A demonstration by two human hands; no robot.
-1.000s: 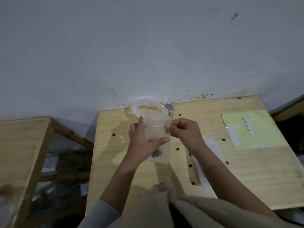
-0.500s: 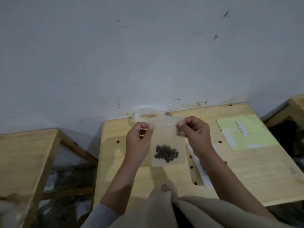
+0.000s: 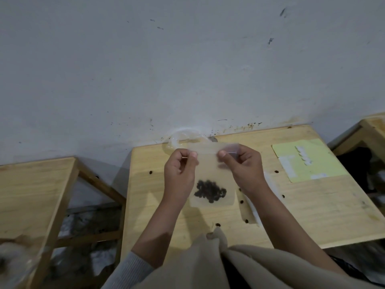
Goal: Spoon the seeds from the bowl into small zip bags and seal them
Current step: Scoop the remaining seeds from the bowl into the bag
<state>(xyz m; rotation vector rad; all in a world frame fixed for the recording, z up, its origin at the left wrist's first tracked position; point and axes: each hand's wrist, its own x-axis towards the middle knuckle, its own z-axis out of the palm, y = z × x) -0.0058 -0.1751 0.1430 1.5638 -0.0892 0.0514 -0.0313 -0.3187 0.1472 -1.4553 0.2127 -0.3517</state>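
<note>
Both hands grip the zip bag's top strip at frame centre above the table (image 3: 312, 207): left hand (image 3: 180, 170) pinching the left corner, right hand (image 3: 242, 163) the right. Zip bag (image 3: 210, 172) hangs upright, seeds (image 3: 210, 191) pooled at its bottom. Risk, as I judge it: uneven pinching leaves the zip partly open, and tilting would then spill seeds.

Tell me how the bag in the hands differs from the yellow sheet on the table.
The bag is clear and held up off the table, pinched at its top edge by the left hand and right hand; the yellow sheet is opaque and lies flat, untouched. The bag holds dark seeds; the sheet carries white patches. Both are flat and roughly rectangular.
</note>
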